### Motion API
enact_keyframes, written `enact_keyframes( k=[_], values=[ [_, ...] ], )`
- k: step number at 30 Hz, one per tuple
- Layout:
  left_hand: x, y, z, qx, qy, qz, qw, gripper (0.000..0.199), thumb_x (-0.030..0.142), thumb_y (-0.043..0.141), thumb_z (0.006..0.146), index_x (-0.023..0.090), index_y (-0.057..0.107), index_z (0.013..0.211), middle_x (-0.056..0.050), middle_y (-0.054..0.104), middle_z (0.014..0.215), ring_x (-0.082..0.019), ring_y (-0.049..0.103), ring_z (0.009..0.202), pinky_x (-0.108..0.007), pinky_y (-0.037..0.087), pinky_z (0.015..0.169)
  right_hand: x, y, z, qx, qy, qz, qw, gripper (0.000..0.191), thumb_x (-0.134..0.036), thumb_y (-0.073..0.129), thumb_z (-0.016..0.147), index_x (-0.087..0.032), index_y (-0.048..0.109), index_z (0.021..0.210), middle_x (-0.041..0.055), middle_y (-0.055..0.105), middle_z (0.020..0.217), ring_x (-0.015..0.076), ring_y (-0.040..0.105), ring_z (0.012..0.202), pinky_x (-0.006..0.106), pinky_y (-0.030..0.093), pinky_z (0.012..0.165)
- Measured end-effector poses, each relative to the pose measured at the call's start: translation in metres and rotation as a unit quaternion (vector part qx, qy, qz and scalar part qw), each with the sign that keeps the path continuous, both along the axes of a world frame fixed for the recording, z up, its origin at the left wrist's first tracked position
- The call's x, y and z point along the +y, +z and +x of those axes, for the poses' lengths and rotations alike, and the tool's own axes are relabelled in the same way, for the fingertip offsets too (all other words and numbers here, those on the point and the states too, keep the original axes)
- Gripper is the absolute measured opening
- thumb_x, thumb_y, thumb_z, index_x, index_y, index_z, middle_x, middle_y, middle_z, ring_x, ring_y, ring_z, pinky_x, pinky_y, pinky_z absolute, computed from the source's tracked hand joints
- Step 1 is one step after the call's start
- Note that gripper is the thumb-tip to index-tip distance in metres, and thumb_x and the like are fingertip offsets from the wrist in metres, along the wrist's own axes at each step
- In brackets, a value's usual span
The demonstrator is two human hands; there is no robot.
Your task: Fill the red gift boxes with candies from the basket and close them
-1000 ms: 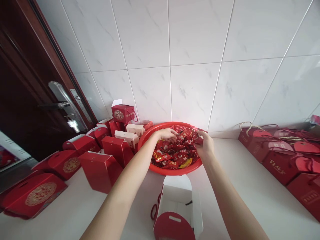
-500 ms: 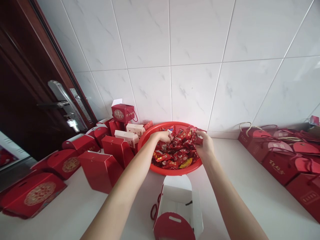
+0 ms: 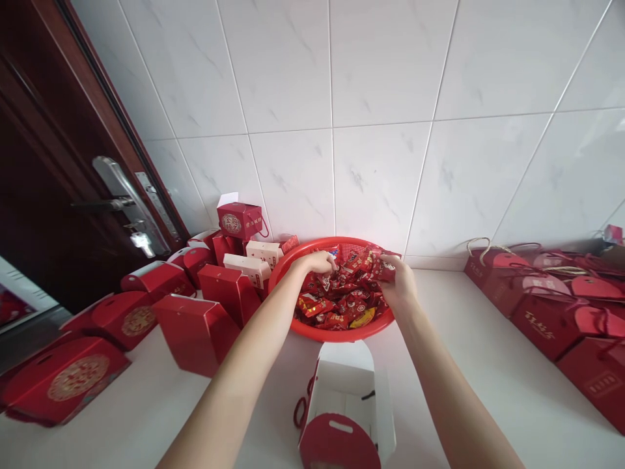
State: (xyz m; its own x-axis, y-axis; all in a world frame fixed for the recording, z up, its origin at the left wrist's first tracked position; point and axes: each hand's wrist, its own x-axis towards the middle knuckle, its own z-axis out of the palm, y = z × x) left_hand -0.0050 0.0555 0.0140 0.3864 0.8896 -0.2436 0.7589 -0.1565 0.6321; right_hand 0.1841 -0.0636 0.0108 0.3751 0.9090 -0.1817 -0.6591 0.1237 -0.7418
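Though mostly red (some w/ yellow), pkts (image 3: 352, 303) shiny, crinkled.

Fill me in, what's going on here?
A person has both hands at a red basket of wrapped packets. The right hand holds red packets at the basket's right side; the left hand is down among the others, and whether it grips one is hard to tell. An open box stands in front of the basket, with more boxes to the left and right.
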Motion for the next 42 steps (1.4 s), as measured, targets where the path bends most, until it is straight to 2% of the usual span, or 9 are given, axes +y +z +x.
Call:
enact_keyframes(
  k=[10, 16, 22, 29, 31, 34, 36, 39, 42],
  values=[
    [0.006, -0.004, 0.003, 0.023, 0.025, 0.082, 0.996, 0.034, 0.004, 0.056, 0.064, 0.023, 0.079, 0.08, 0.0, 0.078, 0.081, -0.018, 0.07, 0.077, -0.024, 0.051, 0.067, 0.001, -0.002, 0.0, -0.01, 0.002, 0.001, 1.0, 0.019, -0.016, 0.071, 0.052, -0.02, 0.06, 0.066, -0.0052, 0.063, 0.059, 0.0101, 0.054, 0.049, 0.021, 0.042, 0.043],
    [-0.001, 0.0, 0.005, 0.025, 0.005, 0.086, 0.996, 0.03, 0.001, 0.058, 0.063, 0.023, 0.077, 0.073, 0.001, 0.078, 0.078, -0.017, 0.072, 0.083, -0.02, 0.05, 0.067, -0.001, 0.0, 0.0, -0.027, 0.01, 0.008, 1.0, 0.02, -0.013, 0.07, 0.049, -0.02, 0.057, 0.062, -0.0054, 0.061, 0.056, 0.0101, 0.053, 0.049, 0.021, 0.042, 0.043],
    [-0.012, 0.007, 0.011, 0.009, -0.015, 0.09, 0.996, 0.032, 0.001, 0.059, 0.066, 0.021, 0.079, 0.082, -0.001, 0.079, 0.087, -0.018, 0.072, 0.084, -0.02, 0.049, 0.062, -0.003, 0.002, -0.001, -0.019, 0.006, 0.009, 1.0, 0.02, -0.012, 0.068, 0.048, -0.021, 0.055, 0.06, -0.006, 0.058, 0.053, 0.0097, 0.051, 0.048, 0.021, 0.042, 0.042],
    [-0.022, 0.015, 0.022, 0.059, -0.082, -0.032, 0.994, 0.007, 0.018, 0.075, 0.064, 0.021, 0.078, 0.069, -0.001, 0.075, 0.075, -0.02, 0.069, 0.081, -0.022, 0.051, 0.066, -0.001, 0.001, 0.0, -0.02, 0.002, 0.008, 1.0, 0.022, -0.013, 0.067, 0.047, -0.022, 0.054, 0.061, -0.0062, 0.058, 0.053, 0.0107, 0.051, 0.048, 0.022, 0.042, 0.041],
    [-0.024, 0.016, 0.024, 0.069, -0.087, -0.053, 0.992, 0.012, 0.02, 0.08, 0.059, 0.022, 0.079, 0.07, -0.001, 0.075, 0.073, -0.02, 0.069, 0.078, -0.022, 0.051, 0.064, -0.001, 0.001, -0.001, -0.019, -0.001, 0.002, 1.0, 0.023, -0.013, 0.067, 0.047, -0.022, 0.053, 0.062, -0.0062, 0.058, 0.053, 0.0108, 0.05, 0.047, 0.022, 0.041, 0.04],
    [-0.028, 0.017, 0.027, 0.076, -0.088, -0.095, 0.989, 0.035, 0.019, 0.086, 0.05, 0.024, 0.08, 0.084, 0.001, 0.076, 0.079, -0.019, 0.069, 0.074, -0.022, 0.051, 0.062, -0.001, 0.002, -0.001, -0.018, -0.001, -0.001, 1.0, 0.022, -0.012, 0.067, 0.048, -0.022, 0.053, 0.063, -0.0061, 0.059, 0.053, 0.0107, 0.051, 0.048, 0.022, 0.041, 0.041],
    [-0.03, 0.018, 0.028, 0.069, -0.068, -0.1, 0.99, 0.038, 0.016, 0.085, 0.049, 0.023, 0.08, 0.085, 0.0, 0.077, 0.084, -0.019, 0.069, 0.072, -0.022, 0.052, 0.061, -0.002, 0.002, -0.001, -0.02, -0.002, -0.005, 1.0, 0.021, -0.012, 0.066, 0.05, -0.022, 0.053, 0.063, -0.0061, 0.058, 0.054, 0.0107, 0.051, 0.048, 0.022, 0.041, 0.041],
    [-0.03, 0.017, 0.03, 0.038, -0.027, -0.069, 0.997, 0.021, 0.015, 0.076, 0.059, 0.02, 0.078, 0.08, -0.003, 0.078, 0.093, -0.02, 0.07, 0.078, -0.023, 0.054, 0.063, -0.002, 0.003, -0.001, -0.02, -0.004, -0.01, 1.0, 0.021, -0.012, 0.066, 0.05, -0.022, 0.053, 0.063, -0.0064, 0.058, 0.054, 0.0105, 0.051, 0.049, 0.022, 0.041, 0.042],
    [-0.029, 0.018, 0.031, 0.015, -0.013, -0.046, 0.999, 0.024, 0.014, 0.065, 0.068, 0.02, 0.079, 0.086, -0.004, 0.079, 0.099, -0.021, 0.071, 0.087, -0.024, 0.055, 0.067, -0.003, 0.002, -0.001, -0.018, 0.002, -0.003, 1.0, 0.021, -0.012, 0.067, 0.05, -0.021, 0.054, 0.063, -0.0062, 0.058, 0.054, 0.0108, 0.052, 0.049, 0.022, 0.041, 0.042]
  ],
)
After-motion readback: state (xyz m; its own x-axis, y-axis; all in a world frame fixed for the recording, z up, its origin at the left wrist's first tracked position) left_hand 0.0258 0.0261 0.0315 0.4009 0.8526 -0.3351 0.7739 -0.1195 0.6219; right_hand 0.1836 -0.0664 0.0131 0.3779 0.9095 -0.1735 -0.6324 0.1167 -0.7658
